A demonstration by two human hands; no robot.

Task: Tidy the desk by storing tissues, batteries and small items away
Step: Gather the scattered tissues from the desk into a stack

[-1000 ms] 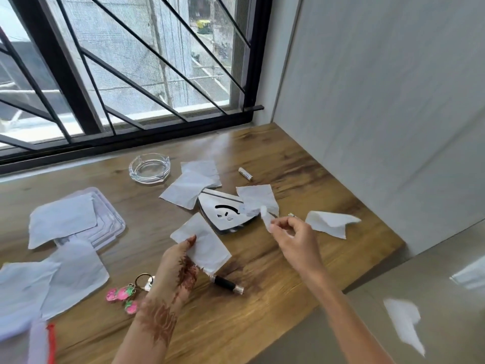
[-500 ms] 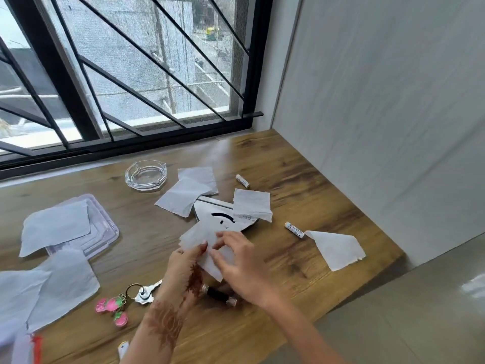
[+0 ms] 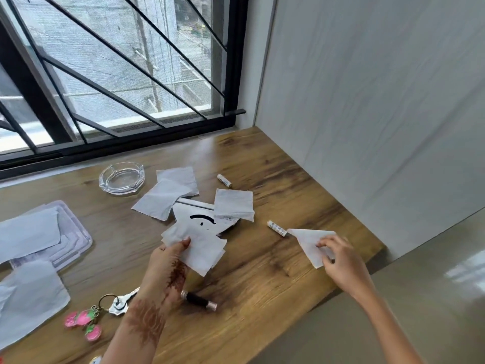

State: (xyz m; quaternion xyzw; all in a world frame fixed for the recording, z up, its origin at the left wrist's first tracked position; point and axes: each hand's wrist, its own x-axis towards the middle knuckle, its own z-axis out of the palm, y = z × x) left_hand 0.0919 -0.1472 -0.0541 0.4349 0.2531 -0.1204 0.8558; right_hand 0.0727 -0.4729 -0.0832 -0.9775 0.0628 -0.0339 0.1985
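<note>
Near the wooden desk's [image 3: 262, 279] right edge, the right hand [image 3: 338, 258] pinched a white triangular tissue [image 3: 307, 240] pointing toward a white battery [image 3: 277, 228]; the left hand [image 3: 168, 264] gripped stacked white tissues [image 3: 199, 245].

Legible text: none.

White holder [image 3: 194, 215]: 1 black curved mark, with a small dot below it; a sign, not lettering.

Tissue [image 3: 233, 206] lying on the holder: 1 short line of dark print near its lower edge, too blurred to read.

2 batteries [image 3: 223, 180] [image 3: 277, 228]: dark print along each white casing, too small to read.
</note>
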